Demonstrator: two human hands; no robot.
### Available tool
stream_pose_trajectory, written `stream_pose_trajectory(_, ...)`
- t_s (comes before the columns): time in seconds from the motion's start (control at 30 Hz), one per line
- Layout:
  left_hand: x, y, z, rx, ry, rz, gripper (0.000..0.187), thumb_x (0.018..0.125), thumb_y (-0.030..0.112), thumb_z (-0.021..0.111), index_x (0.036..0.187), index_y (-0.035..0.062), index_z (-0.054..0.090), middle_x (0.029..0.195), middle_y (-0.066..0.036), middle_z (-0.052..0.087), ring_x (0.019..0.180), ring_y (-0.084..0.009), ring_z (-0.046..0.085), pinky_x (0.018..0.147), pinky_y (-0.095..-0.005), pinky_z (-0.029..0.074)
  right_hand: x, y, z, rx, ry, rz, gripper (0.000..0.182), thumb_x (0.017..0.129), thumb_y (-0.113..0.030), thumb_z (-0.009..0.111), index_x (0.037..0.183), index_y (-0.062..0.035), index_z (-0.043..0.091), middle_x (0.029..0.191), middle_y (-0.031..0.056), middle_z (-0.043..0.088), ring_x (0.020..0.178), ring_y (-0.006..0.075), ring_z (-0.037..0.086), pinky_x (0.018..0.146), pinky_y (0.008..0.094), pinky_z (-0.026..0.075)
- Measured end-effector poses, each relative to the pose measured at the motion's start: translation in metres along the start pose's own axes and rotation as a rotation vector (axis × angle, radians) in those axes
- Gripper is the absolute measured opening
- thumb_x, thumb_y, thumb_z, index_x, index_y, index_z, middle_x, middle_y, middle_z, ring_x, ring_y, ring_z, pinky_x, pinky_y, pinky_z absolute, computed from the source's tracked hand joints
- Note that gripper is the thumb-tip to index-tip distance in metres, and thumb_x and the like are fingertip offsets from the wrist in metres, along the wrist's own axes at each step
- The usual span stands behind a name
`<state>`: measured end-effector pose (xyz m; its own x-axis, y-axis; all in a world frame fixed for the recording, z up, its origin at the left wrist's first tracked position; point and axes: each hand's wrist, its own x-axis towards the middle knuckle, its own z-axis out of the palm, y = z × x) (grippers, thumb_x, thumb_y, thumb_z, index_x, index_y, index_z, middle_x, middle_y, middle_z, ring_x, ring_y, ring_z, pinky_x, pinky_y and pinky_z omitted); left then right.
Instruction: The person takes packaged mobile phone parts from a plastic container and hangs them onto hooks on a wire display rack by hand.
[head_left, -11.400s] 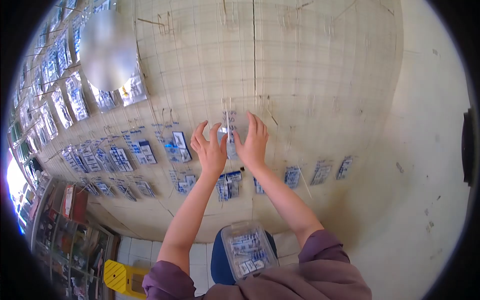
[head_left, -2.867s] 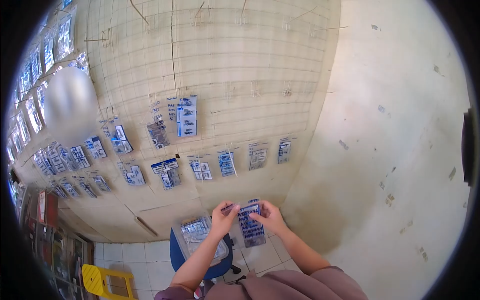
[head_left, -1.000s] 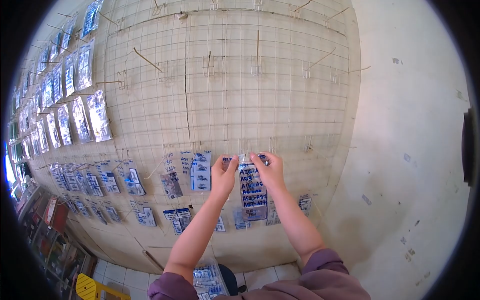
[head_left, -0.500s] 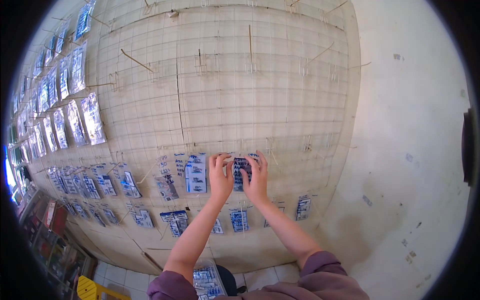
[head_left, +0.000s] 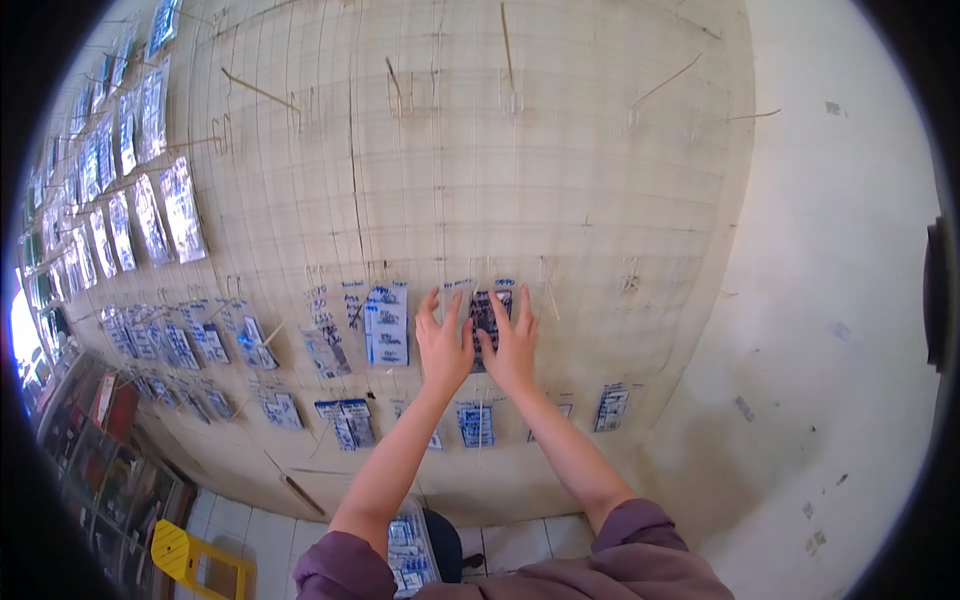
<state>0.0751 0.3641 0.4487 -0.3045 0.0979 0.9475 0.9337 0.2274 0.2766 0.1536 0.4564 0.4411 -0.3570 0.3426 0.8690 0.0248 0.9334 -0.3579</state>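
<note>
A clear packet (head_left: pixel 479 308) with a dark printed insert and blue handwriting along its top hangs on the wire rack in front of me. My left hand (head_left: pixel 443 345) is at its left side, fingers spread and pointing up. On the other side, my right hand (head_left: pixel 511 345) lies over the packet's right part, fingers stretched out and thumb near its middle. Both palms face the rack, and neither hand is closed round anything. To the left hangs a packet with a pale blue card (head_left: pixel 387 325). How firmly the fingertips touch the dark packet cannot be seen.
Long hooks (head_left: pixel 507 50) stick out from the wire grid above. More packets (head_left: pixel 476 424) hang in a lower row, and shiny packets (head_left: pixel 183 210) fill the left side. Below stand a plastic tub (head_left: pixel 411 550) of packets, a yellow stool (head_left: pixel 200 557) and a shelf case (head_left: pixel 90 470).
My fingers, bent round the top of the dark packet before, have straightened and spread. The view has shifted, so the rack's lower rows sit a little higher and more floor shows.
</note>
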Motion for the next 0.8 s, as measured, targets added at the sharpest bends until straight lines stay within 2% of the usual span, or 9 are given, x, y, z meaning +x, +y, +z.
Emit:
stream_pose_trajectory(0.13,-0.02,0.007,-0.022,0.004,-0.02,-0.026,0.039,0.084,0.008,0.068,0.122,0.0093,0.062,0.136,-0.018,0.045,0.12,-0.0383,0.046,0.094,-0.0475,0.042,-0.015,-0.018,-0.015,-0.002,-0.019,0.005,0.062,0.083,-0.014,0.071,0.141,-0.0157,0.048,0.154,0.0263,0.021,0.136,0.0456,0.031,0.109,0.0509,0.03)
stream_pose_trajectory(0.23,-0.035,0.013,-0.054,-0.123,-0.053,-0.056,0.034,0.083,0.007,0.068,0.117,0.0086,0.063,0.132,-0.017,0.048,0.116,-0.0366,0.049,0.091,-0.0452,0.043,-0.031,-0.047,-0.035,0.212,0.005,0.007,0.049,0.086,-0.012,0.068,0.133,-0.0095,0.053,0.15,0.0254,0.028,0.135,0.0435,0.031,0.108,0.0522,0.031)
stream_pose_trajectory(0.37,-0.06,0.01,-0.105,-0.218,-0.103,-0.075,0.029,0.081,0.003,0.069,0.11,0.0062,0.063,0.117,-0.016,0.056,0.108,-0.0327,0.054,0.088,-0.0403,0.046,-0.063,-0.086,-0.045,0.324,-0.038,0.02,0.041,0.086,-0.011,0.067,0.125,-0.0069,0.058,0.145,0.0237,0.036,0.132,0.0405,0.036,0.107,0.0497,0.033)
stream_pose_trajectory(0.43,-0.082,-0.001,-0.129,-0.251,-0.138,-0.067,0.03,0.08,0.002,0.068,0.11,0.0048,0.063,0.112,-0.016,0.059,0.103,-0.0316,0.056,0.084,-0.0382,0.047,-0.087,-0.11,-0.041,0.396,-0.01,-0.004,0.03,0.085,-0.005,0.066,0.115,-0.0043,0.062,0.129,0.0196,0.052,0.115,0.0303,0.054,0.093,0.0396,0.046)
stream_pose_trajectory(0.47,-0.094,-0.009,-0.142,-0.287,-0.155,-0.067,0.031,0.08,0.0,0.068,0.109,0.0032,0.061,0.11,-0.017,0.059,0.099,-0.0305,0.057,0.081,-0.0369,0.048,-0.102,-0.12,-0.036,0.391,-0.019,0.019,0.03,0.085,-0.005,0.066,0.115,-0.0043,0.062,0.129,0.0196,0.052,0.115,0.0303,0.054,0.093,0.0396,0.046)
stream_pose_trajectory(0.53,-0.124,-0.028,-0.17,-0.326,-0.2,-0.083,0.031,0.079,-0.002,0.068,0.109,0.0015,0.06,0.108,-0.017,0.06,0.094,-0.0294,0.058,0.077,-0.0356,0.049,-0.138,-0.14,-0.024,0.61,-0.13,0.033,0.024,0.085,0.0,0.065,0.109,-0.0026,0.064,0.11,0.0154,0.062,0.09,0.0206,0.062,0.074,0.0302,0.051)
stream_pose_trajectory(0.57,-0.147,-0.04,-0.186,-0.339,-0.243,-0.086,0.031,0.079,-0.002,0.067,0.109,0.0011,0.059,0.107,-0.017,0.06,0.093,-0.0286,0.058,0.075,-0.0351,0.049,-0.16,-0.149,-0.016,0.607,-0.143,0.07,0.024,0.085,0.0,0.065,0.109,-0.0026,0.064,0.11,0.0154,0.062,0.09,0.0206,0.062,0.074,0.0302,0.051)
stream_pose_trajectory(0.63,-0.192,-0.062,-0.226,-0.356,-0.366,-0.146,0.028,0.079,-0.003,0.067,0.105,0.0016,0.058,0.103,-0.016,0.059,0.09,-0.0278,0.058,0.073,-0.0349,0.049,-0.211,-0.164,0.004,0.603,-0.267,0.1,0.023,0.086,0.005,0.063,0.107,-0.0024,0.065,0.096,0.0111,0.065,0.074,0.0158,0.063,0.063,0.0254,0.051)
stream_pose_trajectory(0.8,-0.289,-0.137,-0.31,-0.274,-0.782,-0.239,0.029,0.079,0.0,0.067,0.106,0.0021,0.058,0.102,-0.016,0.059,0.091,-0.0329,0.058,0.077,-0.0386,0.049,-0.339,-0.18,0.058,0.548,-0.47,0.446,0.021,0.086,0.002,0.063,0.106,-0.0049,0.064,0.094,0.0104,0.065,0.076,0.0206,0.065,0.064,0.0275,0.053)
